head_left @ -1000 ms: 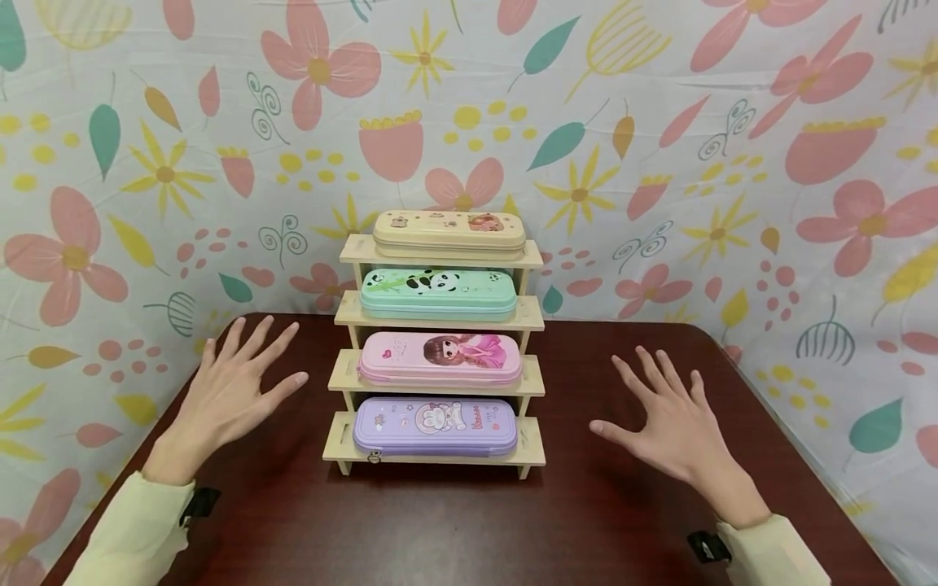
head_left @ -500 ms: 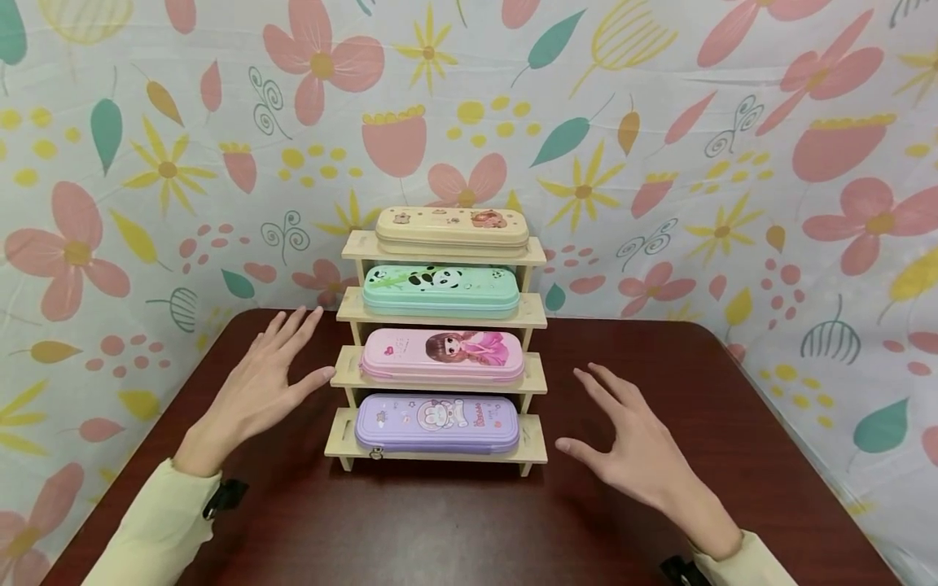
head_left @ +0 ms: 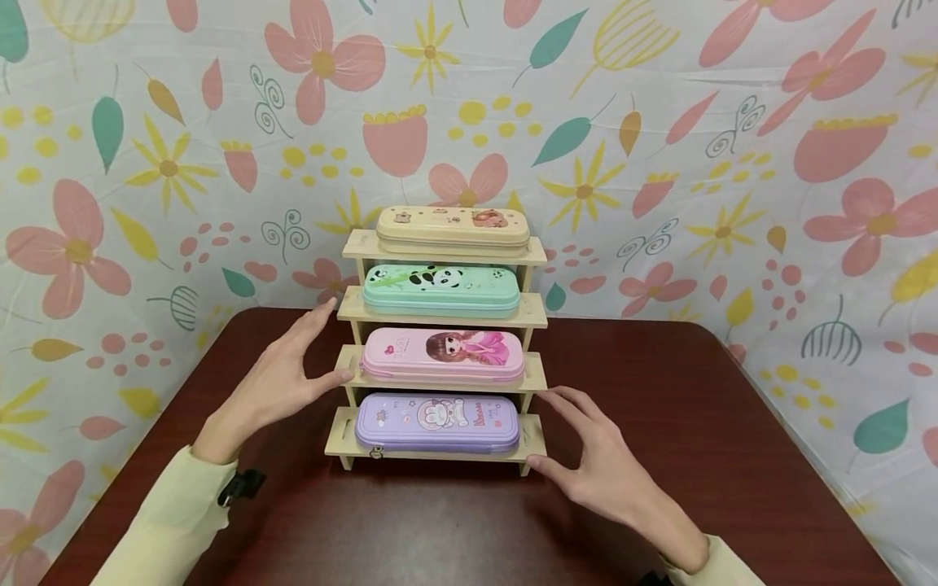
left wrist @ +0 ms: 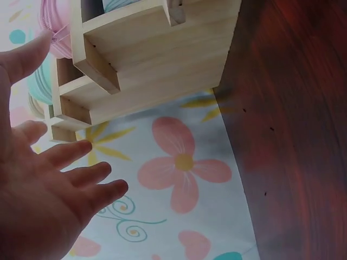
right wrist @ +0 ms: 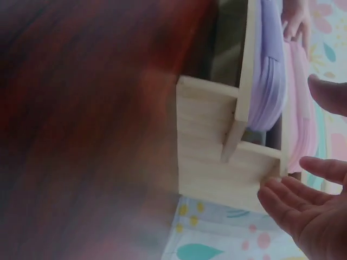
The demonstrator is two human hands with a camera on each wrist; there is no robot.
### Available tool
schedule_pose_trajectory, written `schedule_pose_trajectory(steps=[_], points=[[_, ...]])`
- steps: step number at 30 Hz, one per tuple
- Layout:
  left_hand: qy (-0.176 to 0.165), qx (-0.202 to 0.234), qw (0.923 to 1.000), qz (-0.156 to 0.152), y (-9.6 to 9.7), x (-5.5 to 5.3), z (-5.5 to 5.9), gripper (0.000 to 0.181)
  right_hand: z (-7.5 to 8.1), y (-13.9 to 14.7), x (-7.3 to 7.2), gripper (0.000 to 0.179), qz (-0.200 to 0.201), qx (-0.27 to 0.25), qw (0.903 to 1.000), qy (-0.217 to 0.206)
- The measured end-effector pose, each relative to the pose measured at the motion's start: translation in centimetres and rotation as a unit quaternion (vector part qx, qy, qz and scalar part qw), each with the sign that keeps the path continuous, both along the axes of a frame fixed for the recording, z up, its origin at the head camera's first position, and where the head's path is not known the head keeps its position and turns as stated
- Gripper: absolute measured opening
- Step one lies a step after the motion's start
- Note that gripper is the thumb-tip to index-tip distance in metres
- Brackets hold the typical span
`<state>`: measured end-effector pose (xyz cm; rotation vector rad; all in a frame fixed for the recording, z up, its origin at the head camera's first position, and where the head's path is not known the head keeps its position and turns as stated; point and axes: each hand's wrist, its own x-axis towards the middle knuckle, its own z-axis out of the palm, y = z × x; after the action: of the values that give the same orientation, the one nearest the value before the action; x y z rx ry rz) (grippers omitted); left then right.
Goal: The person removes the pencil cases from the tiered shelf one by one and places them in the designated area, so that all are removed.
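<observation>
Left hand (head_left: 274, 378), right hand (head_left: 601, 460), and the wooden rack (head_left: 339, 439) square between them!

And there it stands, upright on the dark red-brown table (head_left: 440, 533), a hand at either side! The left thumb overlaps the end of the second tier up; over on the right, thumb and fingertips sit at the lowest tier's end. Touching? Cannot tell. Both hands are unclenched, fingers extended, nothing in their grasp.

What a look: pale, stepped wood, rising toward the floral backdrop (head_left: 586, 106). From the bottom: lavender case (head_left: 437, 423) with a bunny, pink case (head_left: 443, 358) with a long-haired doll, mint case (head_left: 441, 291) with a panda, cream case (head_left: 453, 232) on top.

The count: one rack, four tiers, four cases, one per tier, two hands!
</observation>
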<state>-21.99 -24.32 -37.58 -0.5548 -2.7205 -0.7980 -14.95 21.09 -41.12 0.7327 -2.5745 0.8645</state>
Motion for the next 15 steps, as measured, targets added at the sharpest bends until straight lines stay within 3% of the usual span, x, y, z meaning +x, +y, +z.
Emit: schedule_pose_trajectory(steps=[5, 15], points=[[-0.008, 0.015, 0.9998, -0.01, 0.3, -0.5, -0.2, 0.109, -0.2, -0.6, 0.3, 0.081, 0.003, -0.012, 0.9999, 0.005], [-0.013, 0.052, 0.9981, -0.029, 0.6, -1.1, -0.8, 0.112, -1.0, -2.3, 0.3, 0.074, 0.046, -0.032, 0.9971, -0.05]])
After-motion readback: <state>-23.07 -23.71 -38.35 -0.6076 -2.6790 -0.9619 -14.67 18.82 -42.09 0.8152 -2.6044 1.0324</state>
